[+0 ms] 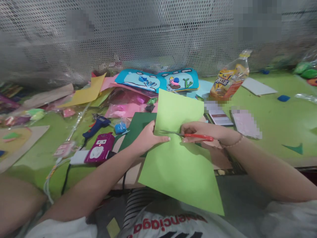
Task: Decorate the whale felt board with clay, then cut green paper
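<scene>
A sheet of light green paper [183,178] is held up over the table's near edge, its lower part hanging toward my lap. My left hand [155,138] grips its left edge, thumb on the front and fingers hidden behind. In my right hand [195,130] are scissors [199,136] with red handles. Their blades point left across the middle of the sheet, the tip close to my left thumb. A cut runs in from the right side along the blades. Behind the sheet lies dark green paper [135,127].
A blue felt book [158,79] lies at the back by a perforated metal screen [158,36]. Left are a glue gun [97,127], a magenta power adapter [101,147] and cables. Right stand a snack-labelled plastic bottle [230,77] and a phone [219,114]. Another person's arm [19,201] shows lower left.
</scene>
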Demonstrator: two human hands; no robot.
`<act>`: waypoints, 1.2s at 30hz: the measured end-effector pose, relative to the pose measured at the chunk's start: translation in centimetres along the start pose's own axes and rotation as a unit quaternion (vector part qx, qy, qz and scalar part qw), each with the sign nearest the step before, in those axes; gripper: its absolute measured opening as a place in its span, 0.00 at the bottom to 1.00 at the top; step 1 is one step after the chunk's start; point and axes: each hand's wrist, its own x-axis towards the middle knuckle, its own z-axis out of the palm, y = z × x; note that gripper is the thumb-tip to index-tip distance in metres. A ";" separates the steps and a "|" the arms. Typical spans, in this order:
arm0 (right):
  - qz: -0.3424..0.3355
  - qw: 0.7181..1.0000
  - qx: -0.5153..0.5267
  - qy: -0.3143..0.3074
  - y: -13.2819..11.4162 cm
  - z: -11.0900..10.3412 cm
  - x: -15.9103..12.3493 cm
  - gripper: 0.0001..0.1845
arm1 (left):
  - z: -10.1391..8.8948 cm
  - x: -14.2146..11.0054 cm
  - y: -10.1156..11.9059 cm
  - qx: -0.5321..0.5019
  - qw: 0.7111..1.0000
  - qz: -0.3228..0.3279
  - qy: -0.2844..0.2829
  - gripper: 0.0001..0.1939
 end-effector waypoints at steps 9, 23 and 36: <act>0.016 1.000 0.008 -0.003 0.0 0.0 0.0 0.19 | -0.4 0.3 -0.5 0.013 1.000 0.005 -0.015 0.34; 0.000 1.000 -0.002 0.004 -0.4 0.2 -0.1 0.19 | -0.1 0.1 0.1 -0.014 0.999 0.018 -0.029 0.34; -0.005 0.999 0.045 -0.013 -0.8 0.4 -0.2 0.20 | 0.2 0.0 0.1 -0.001 0.999 0.018 -0.039 0.36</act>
